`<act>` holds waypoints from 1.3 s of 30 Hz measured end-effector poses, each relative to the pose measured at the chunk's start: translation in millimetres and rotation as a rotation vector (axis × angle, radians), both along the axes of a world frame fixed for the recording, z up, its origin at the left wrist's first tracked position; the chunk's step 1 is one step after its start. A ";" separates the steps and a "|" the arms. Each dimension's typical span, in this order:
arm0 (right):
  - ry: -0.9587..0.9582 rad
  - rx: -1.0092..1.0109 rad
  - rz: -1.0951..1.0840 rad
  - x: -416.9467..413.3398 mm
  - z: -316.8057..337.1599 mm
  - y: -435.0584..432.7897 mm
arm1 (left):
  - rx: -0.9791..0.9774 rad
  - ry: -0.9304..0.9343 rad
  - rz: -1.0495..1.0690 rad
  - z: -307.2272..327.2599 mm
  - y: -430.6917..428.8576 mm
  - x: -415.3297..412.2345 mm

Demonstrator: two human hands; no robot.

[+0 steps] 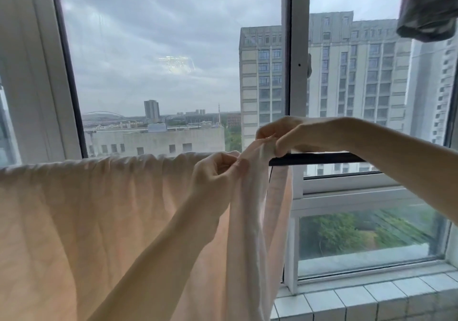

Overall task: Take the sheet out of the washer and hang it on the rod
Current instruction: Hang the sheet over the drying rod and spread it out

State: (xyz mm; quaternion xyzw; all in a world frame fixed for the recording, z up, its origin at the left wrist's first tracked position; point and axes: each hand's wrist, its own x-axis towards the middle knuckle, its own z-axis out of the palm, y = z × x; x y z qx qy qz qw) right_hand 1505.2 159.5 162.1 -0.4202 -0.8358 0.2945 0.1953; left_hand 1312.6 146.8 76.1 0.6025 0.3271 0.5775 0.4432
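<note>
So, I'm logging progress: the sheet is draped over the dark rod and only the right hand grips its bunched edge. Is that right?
Not quite. The sheet is draped over the dark rod, but both hands grip its bunched edge. The left hand pinches it too, just below the right hand. The head view shows this.

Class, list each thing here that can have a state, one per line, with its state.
Sheet: draped over the rod, bunched at its right end.
Rod: covered by sheet, right part bare.
Left hand: pinches the sheet.
Right hand: grips the bunched sheet edge.
Grey garment: hangs upper right.
</note>
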 end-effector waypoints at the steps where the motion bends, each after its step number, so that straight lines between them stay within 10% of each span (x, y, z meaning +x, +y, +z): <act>1: -0.038 0.016 -0.003 3.3 -0.1 0.1 | -0.034 -0.022 -0.019 1.1 -2.2 2.1; 15: -0.243 0.825 -0.171 52.6 -1.8 4.4 | 0.525 0.596 0.490 12.5 -21.1 48.3; 29: 0.253 -0.121 0.159 135.3 -2.0 25.4 | -0.030 0.167 0.144 25.4 -34.1 104.9; 39: 0.205 -0.015 0.139 154.2 -10.9 21.0 | 0.439 0.649 0.517 15.7 -42.8 135.7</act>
